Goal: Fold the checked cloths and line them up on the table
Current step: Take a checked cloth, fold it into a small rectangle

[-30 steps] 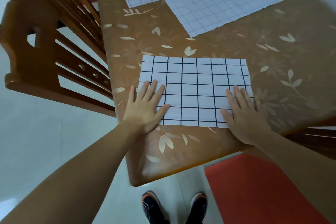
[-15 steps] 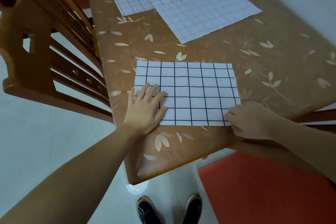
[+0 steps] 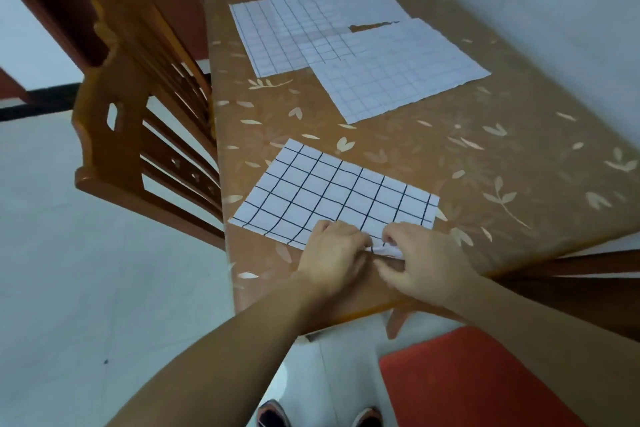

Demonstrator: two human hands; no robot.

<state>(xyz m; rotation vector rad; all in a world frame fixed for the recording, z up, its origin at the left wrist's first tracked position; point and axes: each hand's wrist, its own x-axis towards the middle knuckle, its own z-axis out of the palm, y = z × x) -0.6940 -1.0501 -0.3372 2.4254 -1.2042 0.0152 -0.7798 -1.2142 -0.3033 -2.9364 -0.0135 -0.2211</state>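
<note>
Both hands, left hand [image 3: 334, 246] and right hand [image 3: 420, 255], are pinching the near edge of the folded checked cloth [image 3: 332, 194] lying at the table [image 3: 485, 163] corner, fingers clamped on it, so I'm guessing uneven pulling skews the fold.

The table [image 3: 433, 163] in front of me wears a brown cover printed with pale leaves. On my left, a wooden chair [image 3: 138, 135] stands with its slatted back against the table's edge. At my lower right is a red chair seat [image 3: 485, 381]. Below, I see my 2 shoes [image 3: 273, 414] on the pale floor [image 3: 86, 270].
</note>
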